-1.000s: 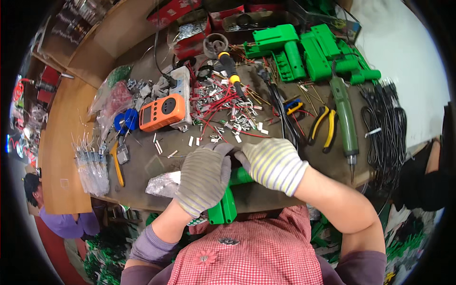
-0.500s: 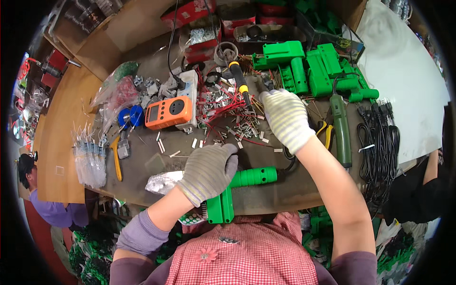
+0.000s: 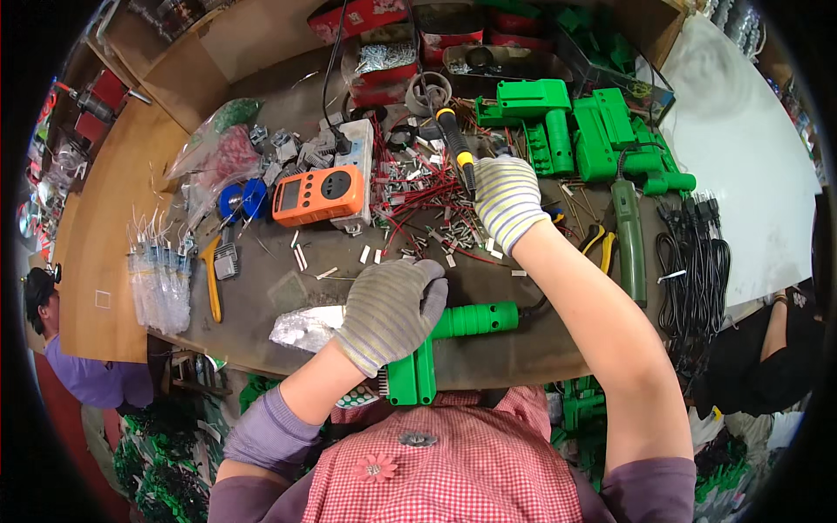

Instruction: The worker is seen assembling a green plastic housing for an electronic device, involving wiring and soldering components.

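Observation:
My left hand (image 3: 390,309), in a striped grey glove, is closed on a green plastic tool (image 3: 475,321) lying at the table's front edge. The tool has a ribbed round handle with a black cord, and a flat block with a comb-like row of teeth. My right hand (image 3: 509,199), in a striped pale glove, is beside the lower end of a yellow and black screwdriver (image 3: 455,144), its fingers mostly hidden. Whether it grips the screwdriver cannot be made out. Loose screws and small metal parts (image 3: 458,234) with red wires lie left of that hand.
An orange meter (image 3: 318,195) rests against a white power strip (image 3: 356,157). Green housings (image 3: 602,135) stand at the back right. A green corded tool (image 3: 628,244), yellow-handled pliers (image 3: 608,253) and bundled black cords (image 3: 695,279) lie right. Red bins (image 3: 381,77) line the back.
My right hand has moved left and slightly away from me, up to the screwdriver. My left hand stays on the green tool. The whole view has shifted slightly.

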The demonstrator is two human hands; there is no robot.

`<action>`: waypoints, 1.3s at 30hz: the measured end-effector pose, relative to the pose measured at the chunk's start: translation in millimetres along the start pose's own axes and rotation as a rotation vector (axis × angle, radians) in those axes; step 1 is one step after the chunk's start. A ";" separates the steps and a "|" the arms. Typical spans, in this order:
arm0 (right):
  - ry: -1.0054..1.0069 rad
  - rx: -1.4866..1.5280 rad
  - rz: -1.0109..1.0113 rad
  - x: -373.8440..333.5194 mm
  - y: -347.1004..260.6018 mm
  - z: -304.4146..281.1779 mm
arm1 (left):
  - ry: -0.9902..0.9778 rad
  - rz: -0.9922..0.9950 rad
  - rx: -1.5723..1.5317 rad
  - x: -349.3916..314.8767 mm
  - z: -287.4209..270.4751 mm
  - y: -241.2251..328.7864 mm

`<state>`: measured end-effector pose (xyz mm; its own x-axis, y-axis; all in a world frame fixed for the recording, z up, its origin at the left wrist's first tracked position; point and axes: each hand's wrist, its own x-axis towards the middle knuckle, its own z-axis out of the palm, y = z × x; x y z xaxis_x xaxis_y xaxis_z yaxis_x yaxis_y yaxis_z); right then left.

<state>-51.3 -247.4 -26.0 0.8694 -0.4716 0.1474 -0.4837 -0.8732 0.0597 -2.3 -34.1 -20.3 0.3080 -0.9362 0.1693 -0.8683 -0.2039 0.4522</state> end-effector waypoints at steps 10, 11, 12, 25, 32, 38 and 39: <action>0.054 0.438 0.137 11.6 39.0 16.1 | 0.032 -0.007 -0.052 -2.2 1.5 0.7; 0.067 0.386 0.119 13.7 34.2 16.3 | 0.042 -0.001 -0.058 -1.7 1.9 -0.6; 0.081 0.335 0.100 15.5 29.7 16.1 | 0.043 -0.001 -0.060 -1.3 1.9 -1.2; 0.344 1.048 0.230 -62.1 19.8 -21.7 | 0.225 0.044 -0.285 -13.3 -7.9 1.4; 0.267 1.621 0.326 -154.8 -61.5 -52.1 | 0.106 0.019 -0.450 -21.2 -21.5 17.4; 0.309 1.275 0.213 -175.1 -57.6 -39.5 | -0.090 -0.095 -0.677 -7.4 -37.5 -11.3; 0.413 1.224 0.132 -175.3 -62.8 -35.2 | -0.197 -0.099 -0.601 1.1 -40.4 -17.3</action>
<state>-176.9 -105.5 -20.8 0.6213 -0.6808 0.3879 0.0333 -0.4717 -0.8812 28.8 -20.0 7.4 0.2485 -0.9679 -0.0371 -0.4520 -0.1498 0.8793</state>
